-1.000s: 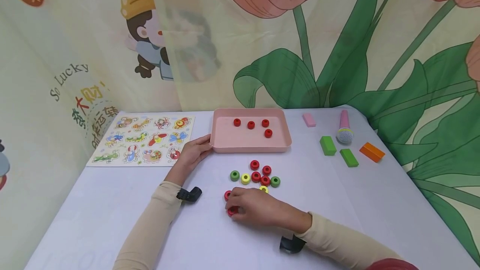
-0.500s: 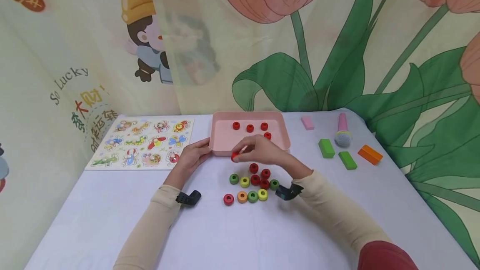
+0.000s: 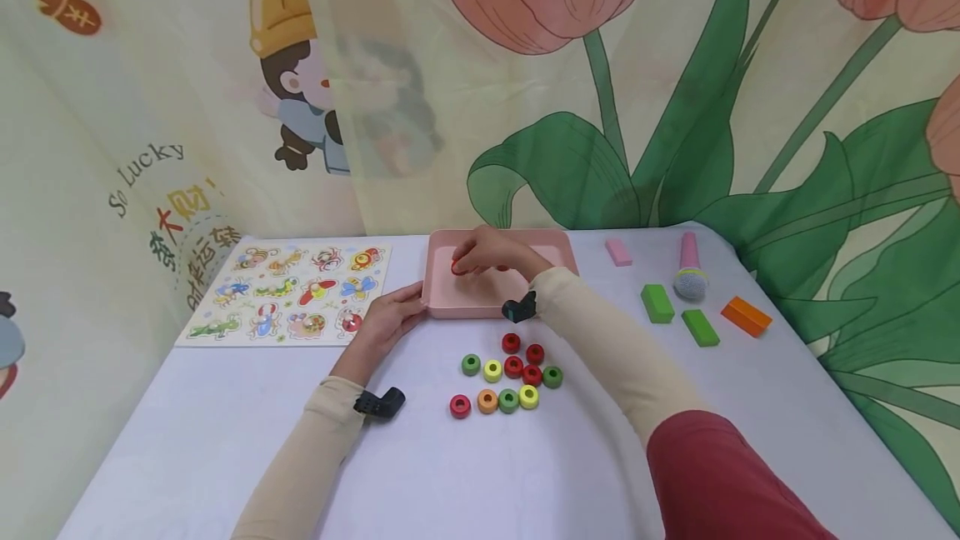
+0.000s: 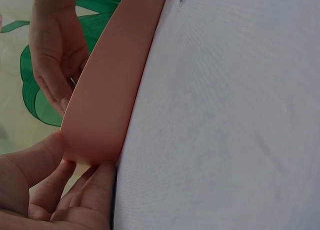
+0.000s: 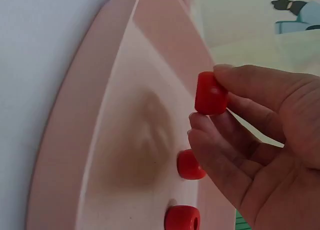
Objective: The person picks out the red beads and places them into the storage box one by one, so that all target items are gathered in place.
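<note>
My right hand (image 3: 495, 252) is over the pink tray (image 3: 465, 313), pinching a red bead (image 5: 210, 93) between thumb and fingers. The right wrist view shows this bead raised above the tray floor, where two other red beads (image 5: 182, 218) lie. In the head view, the hand covers most of the tray's inside. My left hand (image 3: 385, 325) holds the tray's near left corner, its thumb (image 4: 47, 152) at the rim and fingers against the wall. In front of the tray, loose beads lie on the white table: several red (image 3: 461, 406), plus green (image 3: 508, 401), yellow (image 3: 528, 397) and one orange (image 3: 487, 402).
A board with insect pictures (image 3: 288, 294) lies left of the tray. To the right are a pink block (image 3: 618, 252), a toy microphone (image 3: 689, 267), two green blocks (image 3: 657, 304) and an orange block (image 3: 746, 317). A printed curtain (image 3: 540, 148) hangs behind the table.
My right hand has picked a red bead from the near row and carried it away from me, over the tray. My left hand has stayed at the tray corner.
</note>
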Available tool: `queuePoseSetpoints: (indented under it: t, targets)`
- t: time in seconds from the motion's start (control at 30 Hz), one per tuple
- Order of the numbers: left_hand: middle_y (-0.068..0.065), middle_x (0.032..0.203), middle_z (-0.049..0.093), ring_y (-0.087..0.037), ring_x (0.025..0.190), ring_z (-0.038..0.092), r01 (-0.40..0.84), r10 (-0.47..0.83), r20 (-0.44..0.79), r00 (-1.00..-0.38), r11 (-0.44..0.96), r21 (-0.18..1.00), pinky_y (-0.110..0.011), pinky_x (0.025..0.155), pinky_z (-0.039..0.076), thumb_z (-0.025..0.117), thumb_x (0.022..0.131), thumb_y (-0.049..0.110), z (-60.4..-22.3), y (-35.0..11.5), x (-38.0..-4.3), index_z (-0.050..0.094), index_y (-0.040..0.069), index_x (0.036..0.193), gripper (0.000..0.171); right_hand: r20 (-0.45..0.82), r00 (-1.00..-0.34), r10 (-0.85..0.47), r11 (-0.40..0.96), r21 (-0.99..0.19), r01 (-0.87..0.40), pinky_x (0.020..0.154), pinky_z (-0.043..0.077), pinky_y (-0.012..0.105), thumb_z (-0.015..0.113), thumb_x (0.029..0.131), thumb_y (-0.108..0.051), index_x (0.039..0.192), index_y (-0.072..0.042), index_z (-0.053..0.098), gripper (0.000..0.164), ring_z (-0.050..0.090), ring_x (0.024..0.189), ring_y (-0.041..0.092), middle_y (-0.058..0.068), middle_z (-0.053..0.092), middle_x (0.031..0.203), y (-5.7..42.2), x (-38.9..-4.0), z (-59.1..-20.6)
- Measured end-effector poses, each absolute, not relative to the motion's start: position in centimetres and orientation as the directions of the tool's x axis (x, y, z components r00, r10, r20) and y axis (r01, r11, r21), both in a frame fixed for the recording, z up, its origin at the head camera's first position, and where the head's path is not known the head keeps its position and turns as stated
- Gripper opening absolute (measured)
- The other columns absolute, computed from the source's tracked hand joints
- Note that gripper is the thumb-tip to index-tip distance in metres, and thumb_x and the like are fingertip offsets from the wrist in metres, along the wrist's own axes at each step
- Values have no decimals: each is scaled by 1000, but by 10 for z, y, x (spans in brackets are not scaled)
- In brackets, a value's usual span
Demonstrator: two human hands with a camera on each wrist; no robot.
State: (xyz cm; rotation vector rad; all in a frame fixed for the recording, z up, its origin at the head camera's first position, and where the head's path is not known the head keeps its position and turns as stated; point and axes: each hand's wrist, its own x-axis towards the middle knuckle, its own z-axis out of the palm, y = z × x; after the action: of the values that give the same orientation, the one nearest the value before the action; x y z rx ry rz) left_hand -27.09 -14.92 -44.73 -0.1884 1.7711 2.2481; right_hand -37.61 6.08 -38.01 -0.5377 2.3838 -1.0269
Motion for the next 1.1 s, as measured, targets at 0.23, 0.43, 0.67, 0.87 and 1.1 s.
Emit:
queuePoseSetpoints:
  t: [0.23, 0.43, 0.67, 0.87, 1.1]
  targets:
    - [-17, 149, 42, -29, 134, 44, -299, 127, -276, -953, -236, 925, -35, 107, 41, 55, 98, -3, -444, -149, -273, 44, 2, 146, 50, -279, -792, -544, 695, -678, -238, 71, 55, 28, 74, 88, -15, 99, -7, 75, 13, 62, 77, 20, 5, 71, 83, 42, -387, -387]
    - [-18, 150, 41, -29, 135, 42, -307, 139, -280, -950, -247, 919, -35, 108, 39, 54, 98, -3, -445, -150, -272, 43, 2, 147, 50, -282, -775, -566, 711, -643, -285, 65, 52, 25, 76, 86, -12, 96, -5, 75, 12, 58, 72, 19, 7, 69, 82, 33, -385, -392]
    - [-18, 150, 41, -29, 135, 42, -300, 147, -269, -952, -265, 916, -36, 108, 39, 54, 98, -4, -449, -151, -272, 43, 1, 147, 50, -257, -791, -555, 713, -636, -294, 63, 50, 23, 78, 84, -10, 95, -4, 73, 14, 57, 73, 18, 7, 67, 83, 31, -381, -397]
    - [-17, 150, 42, -29, 135, 43, -299, 135, -272, -953, -259, 919, -36, 108, 40, 55, 98, -3, -449, -150, -272, 43, 1, 147, 50, -258, -778, -573, 717, -617, -324, 71, 50, 23, 78, 85, -14, 107, -3, 70, 26, 58, 81, 19, 5, 68, 90, 33, -378, -396]
    - [-14, 148, 45, -26, 133, 46, -314, 118, -294, -949, -237, 919, -34, 106, 42, 57, 97, -1, -449, -149, -273, 47, 4, 146, 50, -174, -807, -564, 708, -604, -365, 86, 54, 31, 73, 89, -24, 121, -5, 66, 38, 58, 101, 21, 5, 64, 111, 47, -361, -377]
